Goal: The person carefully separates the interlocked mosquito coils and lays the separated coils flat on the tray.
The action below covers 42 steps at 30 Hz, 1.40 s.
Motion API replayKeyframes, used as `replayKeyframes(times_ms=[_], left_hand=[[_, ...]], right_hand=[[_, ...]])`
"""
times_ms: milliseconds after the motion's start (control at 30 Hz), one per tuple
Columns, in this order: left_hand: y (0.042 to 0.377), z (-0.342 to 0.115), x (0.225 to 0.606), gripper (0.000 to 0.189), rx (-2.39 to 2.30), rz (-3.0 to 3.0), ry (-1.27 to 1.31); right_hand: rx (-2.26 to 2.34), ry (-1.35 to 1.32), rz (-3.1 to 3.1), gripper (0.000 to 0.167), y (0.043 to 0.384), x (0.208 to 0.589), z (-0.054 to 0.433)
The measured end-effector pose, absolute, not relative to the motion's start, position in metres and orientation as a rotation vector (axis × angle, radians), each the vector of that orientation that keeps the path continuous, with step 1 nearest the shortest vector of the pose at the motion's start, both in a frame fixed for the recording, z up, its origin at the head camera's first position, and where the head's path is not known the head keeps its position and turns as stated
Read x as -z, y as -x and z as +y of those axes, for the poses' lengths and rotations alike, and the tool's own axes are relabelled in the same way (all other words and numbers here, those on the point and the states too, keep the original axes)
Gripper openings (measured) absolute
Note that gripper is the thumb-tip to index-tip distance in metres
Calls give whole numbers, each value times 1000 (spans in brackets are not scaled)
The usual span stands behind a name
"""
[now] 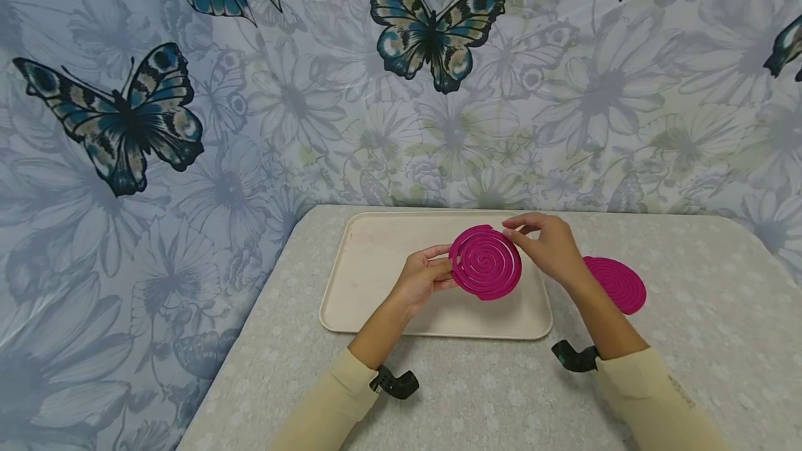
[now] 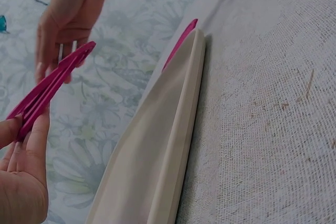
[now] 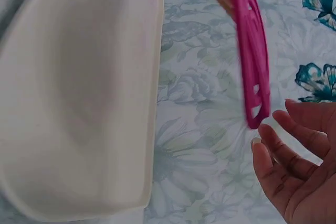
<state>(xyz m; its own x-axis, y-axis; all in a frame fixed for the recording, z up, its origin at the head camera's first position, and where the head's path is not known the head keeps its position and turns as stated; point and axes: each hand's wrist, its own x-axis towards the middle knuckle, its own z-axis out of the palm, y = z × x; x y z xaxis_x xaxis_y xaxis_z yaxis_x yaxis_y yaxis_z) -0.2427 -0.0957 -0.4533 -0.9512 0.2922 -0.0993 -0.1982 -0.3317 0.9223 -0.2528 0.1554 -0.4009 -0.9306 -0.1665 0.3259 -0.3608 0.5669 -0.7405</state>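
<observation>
Over a cream tray [image 1: 376,270], by the left grip [image 1: 418,278], a pink spiral disc [image 1: 486,263] is held raised.
Its left edge is pinched between that grip's thumb and fingers; the tray is set below on the desk [image 1: 470,388]. Just beside the disc's upper right edge, the right grip [image 1: 551,246] is held loosely parted, nothing clasped. Right of that grip, a second pink disc [image 1: 617,285] is laid flat.

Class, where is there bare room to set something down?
Bare: the tray, left of the left hand; the table before the tray, between the black wrist devices; and table right of the flat pink spiral. Crowded: over the tray's right end, where the left hand holds the raised pink spiral and the right hand hovers by its edge.
</observation>
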Motion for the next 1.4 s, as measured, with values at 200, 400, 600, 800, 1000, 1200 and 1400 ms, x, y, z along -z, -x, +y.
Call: replayKeyframes(times_ms=[200,400,600,800,1000,1200,1400], left_hand=[[243,-97,452,35,-2317,1605,-139],[244,-99,452,37,-2238,1615,-209],[244,-99,453,36,-2191,1628,-242],[243,-99,453,36,-2165,1637,-293],[244,-99,455,38,-2151,1655,-274],[245,-98,456,36,-2150,1669,-253],[245,-97,455,35,-2134,1692,-242]], right_hand=[[-1205,-711,-2535,20,262,387,141],[-1232,-966,-2578,21,272,386,138],[-1235,-1088,-2601,21,277,390,139],[-1252,-1135,-2618,14,279,390,136],[-1209,-1122,-2638,11,276,390,137],[-1116,-1116,-2647,12,272,385,139],[-1120,-1138,-2689,10,270,381,142]])
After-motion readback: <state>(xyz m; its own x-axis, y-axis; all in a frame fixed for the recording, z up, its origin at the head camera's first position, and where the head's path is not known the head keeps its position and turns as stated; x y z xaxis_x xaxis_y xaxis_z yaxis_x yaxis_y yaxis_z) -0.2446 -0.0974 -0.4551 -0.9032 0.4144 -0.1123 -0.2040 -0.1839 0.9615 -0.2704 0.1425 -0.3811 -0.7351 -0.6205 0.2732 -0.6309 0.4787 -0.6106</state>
